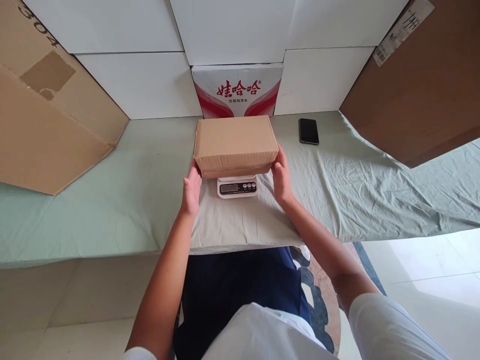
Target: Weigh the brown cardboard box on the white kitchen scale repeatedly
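Observation:
A closed brown cardboard box (pixel 235 140) sits over a small white digital kitchen scale (pixel 237 188), covering the scale's platform. Only the scale's front, with its display and several buttons, shows below the box. My left hand (pixel 192 189) holds the box's left side near the lower front corner, thumb apart. On the opposite side, my right hand (pixel 281 175) grips the lower right corner, its fingers partly hidden behind the box. Whether the box rests its full weight on the scale, I cannot tell.
A black phone (pixel 308 131) lies to the right on the green cloth (pixel 157 200) covering the table. Behind the box stands a white and red carton (pixel 237 90) against white panels (pixel 138 85). Large cardboard sheets stand at left (pixel 56 115) and right (pixel 416 90).

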{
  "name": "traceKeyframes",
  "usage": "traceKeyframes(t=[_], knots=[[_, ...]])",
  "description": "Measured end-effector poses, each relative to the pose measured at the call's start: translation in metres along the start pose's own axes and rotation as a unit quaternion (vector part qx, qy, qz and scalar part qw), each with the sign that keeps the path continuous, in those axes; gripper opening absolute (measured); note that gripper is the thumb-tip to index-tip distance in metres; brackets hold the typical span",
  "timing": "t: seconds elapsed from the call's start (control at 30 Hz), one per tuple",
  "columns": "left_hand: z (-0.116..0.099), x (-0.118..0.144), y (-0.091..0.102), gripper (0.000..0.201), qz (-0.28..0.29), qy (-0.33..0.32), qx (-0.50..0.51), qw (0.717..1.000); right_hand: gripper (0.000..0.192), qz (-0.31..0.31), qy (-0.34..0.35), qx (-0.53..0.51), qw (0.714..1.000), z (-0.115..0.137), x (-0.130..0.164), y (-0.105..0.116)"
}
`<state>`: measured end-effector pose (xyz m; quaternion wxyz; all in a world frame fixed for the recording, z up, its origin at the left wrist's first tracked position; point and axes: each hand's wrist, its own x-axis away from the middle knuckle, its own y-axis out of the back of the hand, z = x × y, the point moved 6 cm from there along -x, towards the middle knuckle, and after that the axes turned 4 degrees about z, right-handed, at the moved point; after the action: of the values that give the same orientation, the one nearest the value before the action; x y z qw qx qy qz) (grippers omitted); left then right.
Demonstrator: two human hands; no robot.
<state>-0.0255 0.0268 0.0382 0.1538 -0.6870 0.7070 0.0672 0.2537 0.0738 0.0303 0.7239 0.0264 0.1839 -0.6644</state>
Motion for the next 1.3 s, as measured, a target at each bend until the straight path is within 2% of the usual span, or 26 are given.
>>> traceKeyframes(t=[0.33, 0.6, 1.3], knots=[[0.003, 0.000, -0.003, 0.099, 0.000, 0.016, 0.000, 1.000, 0.067, 0.003, 0.011, 0.029, 1.000, 0.002, -0.001, -0.003], [0.000, 0.002, -0.006, 0.092, 0.004, 0.003, 0.000, 1.000, 0.067, 0.005, 0.028, 0.074, 0.997, 0.002, -0.003, -0.001], [-0.001, 0.000, -0.010, 0.092, 0.013, 0.006, -0.005, 1.000, 0.064, 0.021, 0.033, 0.062, 0.997, 0.016, 0.003, -0.014]])
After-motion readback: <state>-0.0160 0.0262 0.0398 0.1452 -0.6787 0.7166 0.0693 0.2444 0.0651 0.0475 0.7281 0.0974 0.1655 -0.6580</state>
